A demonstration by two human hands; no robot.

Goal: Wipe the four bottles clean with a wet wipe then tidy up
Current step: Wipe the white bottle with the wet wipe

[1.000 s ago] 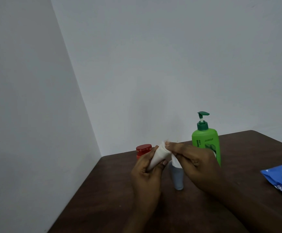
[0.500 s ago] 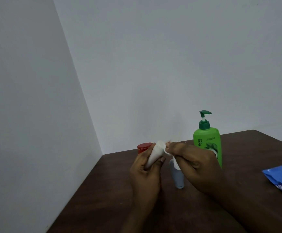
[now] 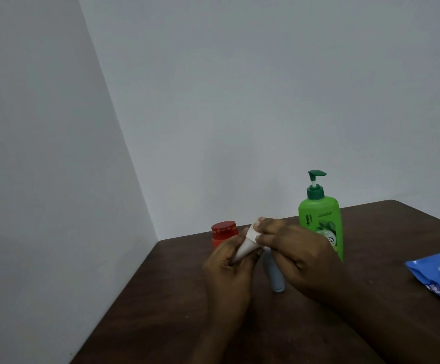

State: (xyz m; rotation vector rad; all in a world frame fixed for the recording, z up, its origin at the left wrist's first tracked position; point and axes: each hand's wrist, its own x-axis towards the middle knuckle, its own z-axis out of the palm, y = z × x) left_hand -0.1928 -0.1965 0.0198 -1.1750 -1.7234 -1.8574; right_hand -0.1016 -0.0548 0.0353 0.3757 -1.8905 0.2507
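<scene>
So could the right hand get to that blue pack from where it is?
Probably yes: the table between the right hand and the blue pack looks bare. Its fingers pinch a wet wipe on the white tube, though, so it is busy.

The dark table [image 3: 371, 232] reads as wood, matt with a faint sheen. On it the green pump bottle [image 3: 318, 219] is glossy, smooth plastic, and the red bottle [image 3: 224, 232] is plastic with a ribbed cap. The white tube [image 3: 245, 249] looks smooth and matt, the grey bottle [image 3: 275, 278] matt too, probably plastic, and the blue pack [image 3: 439, 274] is shiny, crinkled film.
</scene>
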